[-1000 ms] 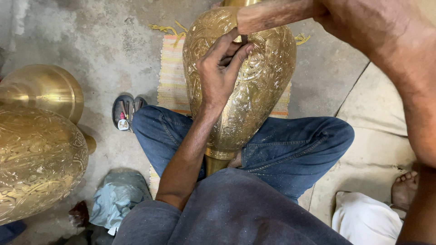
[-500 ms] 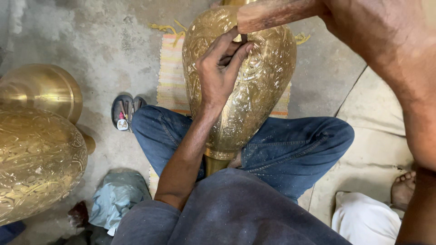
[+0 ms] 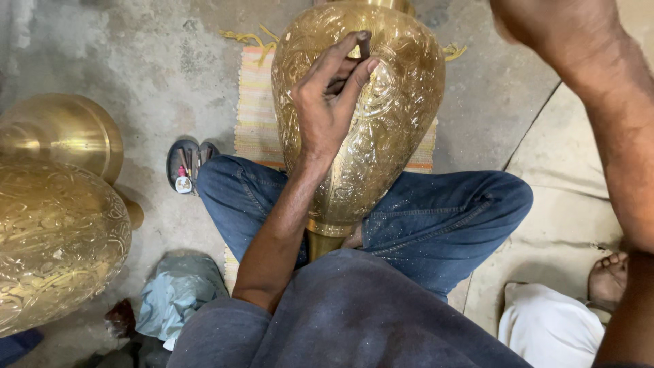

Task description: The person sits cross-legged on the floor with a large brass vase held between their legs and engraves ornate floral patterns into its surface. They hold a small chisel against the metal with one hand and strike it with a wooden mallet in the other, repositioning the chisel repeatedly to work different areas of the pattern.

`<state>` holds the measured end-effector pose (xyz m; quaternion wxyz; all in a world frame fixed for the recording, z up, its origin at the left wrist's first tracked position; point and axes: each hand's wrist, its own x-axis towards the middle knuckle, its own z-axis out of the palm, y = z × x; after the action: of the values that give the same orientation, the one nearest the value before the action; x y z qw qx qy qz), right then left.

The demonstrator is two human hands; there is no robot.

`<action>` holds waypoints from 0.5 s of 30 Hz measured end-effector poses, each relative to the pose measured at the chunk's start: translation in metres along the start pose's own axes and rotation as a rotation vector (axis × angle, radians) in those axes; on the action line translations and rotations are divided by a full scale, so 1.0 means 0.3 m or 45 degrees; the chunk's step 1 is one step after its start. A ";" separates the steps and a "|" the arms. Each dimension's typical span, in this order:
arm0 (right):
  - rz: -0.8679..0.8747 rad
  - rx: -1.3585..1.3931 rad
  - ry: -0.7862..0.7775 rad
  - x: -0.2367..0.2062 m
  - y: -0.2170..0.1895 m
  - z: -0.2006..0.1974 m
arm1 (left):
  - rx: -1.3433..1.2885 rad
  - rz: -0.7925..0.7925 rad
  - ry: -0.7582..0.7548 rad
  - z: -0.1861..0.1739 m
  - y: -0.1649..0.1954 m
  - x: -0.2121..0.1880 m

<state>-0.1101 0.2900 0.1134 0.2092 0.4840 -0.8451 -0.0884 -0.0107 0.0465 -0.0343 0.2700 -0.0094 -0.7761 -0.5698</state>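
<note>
My left hand (image 3: pixel 327 109) pinches a punch (image 3: pixel 363 46) against the vase (image 3: pixel 381 136), braced between knees; right hand (image 3: pixel 545 31) upper right, grip unclear.

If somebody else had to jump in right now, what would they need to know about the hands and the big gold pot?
Left hand: pinching a thin metal tool upright, tip on the upper side of the engraved brass vase.
Right hand: raised at the top right; what it holds is out of view.
Vase: lies across the lap, over blue jeans, on a striped mat.
Done: most of the visible surface already carries engraved pattern.
Left: cannot tell how much.
Nearby: another engraved vase and a plain brass vessel on the left.
</note>
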 end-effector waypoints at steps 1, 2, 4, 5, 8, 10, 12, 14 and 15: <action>-0.008 -0.036 0.017 -0.004 -0.001 -0.001 | -0.010 0.004 -0.004 -0.001 0.001 0.003; -0.016 -0.045 0.025 -0.005 -0.003 0.000 | -0.019 -0.002 -0.006 -0.003 0.002 0.004; -0.010 -0.083 0.037 -0.011 -0.002 -0.001 | -0.041 0.008 -0.002 -0.004 0.004 0.005; -0.006 -0.059 0.036 -0.015 -0.002 -0.001 | -0.057 0.015 0.001 -0.004 0.006 0.005; 0.012 0.075 0.036 -0.010 0.002 0.013 | 0.001 0.026 -0.002 -0.010 0.014 0.005; 0.015 0.067 0.024 -0.013 0.000 0.021 | -0.035 0.017 -0.024 -0.016 0.020 0.008; 0.016 -0.001 0.042 -0.014 -0.002 0.027 | -0.044 0.013 -0.024 -0.017 0.025 0.011; 0.016 0.087 0.100 -0.015 -0.005 0.028 | -0.034 0.007 -0.006 -0.014 0.026 0.013; 0.013 0.130 0.120 -0.013 -0.006 0.029 | -0.034 0.001 -0.002 -0.012 0.026 0.012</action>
<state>-0.1108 0.2918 0.1039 0.2241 0.4933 -0.8402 -0.0210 -0.0098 0.0449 -0.0251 0.2696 -0.0138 -0.7685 -0.5801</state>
